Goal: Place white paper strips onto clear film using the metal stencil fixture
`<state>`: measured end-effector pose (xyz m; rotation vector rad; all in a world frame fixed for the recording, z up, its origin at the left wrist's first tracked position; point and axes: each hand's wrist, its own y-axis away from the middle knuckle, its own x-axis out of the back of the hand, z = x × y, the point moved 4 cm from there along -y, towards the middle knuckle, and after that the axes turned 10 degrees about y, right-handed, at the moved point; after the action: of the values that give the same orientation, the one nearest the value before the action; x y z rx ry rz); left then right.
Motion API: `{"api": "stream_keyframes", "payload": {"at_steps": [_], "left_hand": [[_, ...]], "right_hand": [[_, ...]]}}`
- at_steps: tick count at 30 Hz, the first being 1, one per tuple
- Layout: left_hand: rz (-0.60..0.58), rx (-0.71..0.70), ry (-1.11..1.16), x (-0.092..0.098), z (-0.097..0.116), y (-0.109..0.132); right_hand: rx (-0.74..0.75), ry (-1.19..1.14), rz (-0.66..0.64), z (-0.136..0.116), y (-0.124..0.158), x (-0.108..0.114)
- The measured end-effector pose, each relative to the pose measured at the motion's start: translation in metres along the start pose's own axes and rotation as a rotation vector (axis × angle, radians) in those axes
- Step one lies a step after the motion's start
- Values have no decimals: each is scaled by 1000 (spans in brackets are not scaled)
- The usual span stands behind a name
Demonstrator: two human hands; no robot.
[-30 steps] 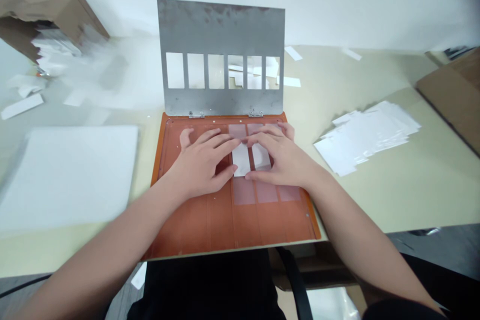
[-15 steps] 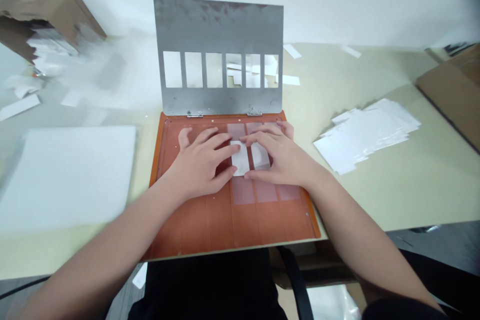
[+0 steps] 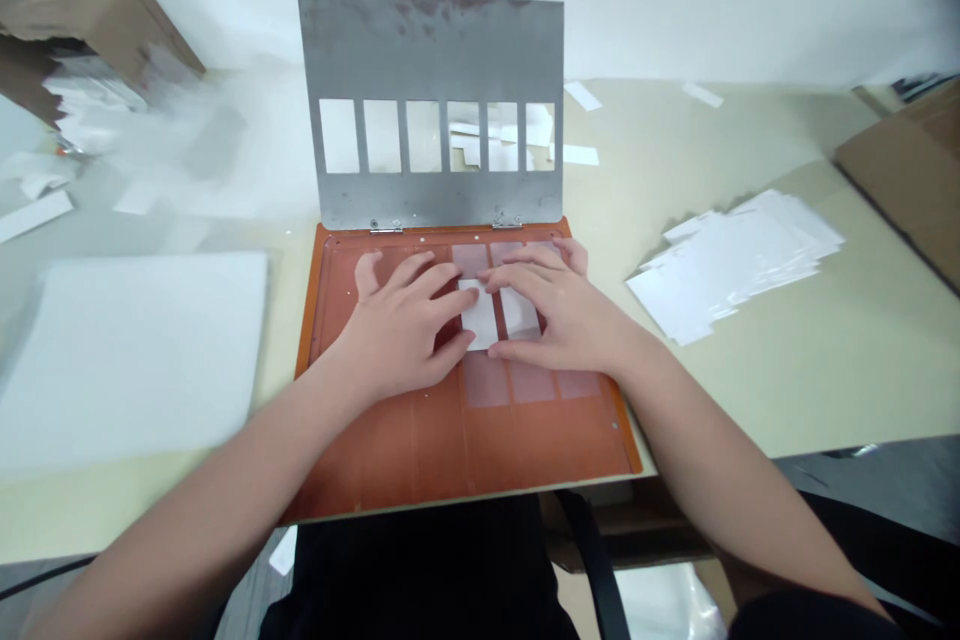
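A small white card (image 3: 480, 322) lies on a pale translucent strip (image 3: 486, 382) on the orange-red base (image 3: 382, 460) of a hinged jig. The thumb and index fingertips of my left hand (image 3: 401, 330) grip its left side, the other fingers spread over the base. My right hand (image 3: 574, 315) has its thumb and index finger at the card's right corners. Beneath my right hand, another white card (image 3: 519, 315) is partly covered. Three strips lie side by side; my fingers hide parts of them. The grey metal lid (image 3: 431, 45), with a row of rectangular windows, stands raised behind.
To the right is a fanned pile of white cards (image 3: 739, 260), with a cardboard box (image 3: 907, 180) beyond. A stack of white sheets (image 3: 142, 350) lies at left. Behind it are clear plastic (image 3: 247, 150) and an open carton (image 3: 97, 10). Paper scraps (image 3: 577, 155) lie near the lid.
The view has shifted very slightly. Both hands and the white card keep the same places on the base.
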<state>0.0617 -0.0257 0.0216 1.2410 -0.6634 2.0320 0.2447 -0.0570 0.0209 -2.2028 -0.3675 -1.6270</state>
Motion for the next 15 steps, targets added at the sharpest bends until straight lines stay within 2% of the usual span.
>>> {"api": "stream_keyframes", "payload": {"at_steps": [3, 6, 10, 15], "left_hand": [[-4, 1, -3, 0, 0, 0], [-1, 1, 7, 1, 0, 0], [8, 4, 17, 2, 1, -1], [10, -5, 0, 1, 1, -1]], "right_hand": [[57, -4, 8, -5, 4, 8], [72, 20, -44, -10, 8, 11], [80, 54, -118, -13, 10, 6], [97, 52, -115, -15, 9, 1]]}}
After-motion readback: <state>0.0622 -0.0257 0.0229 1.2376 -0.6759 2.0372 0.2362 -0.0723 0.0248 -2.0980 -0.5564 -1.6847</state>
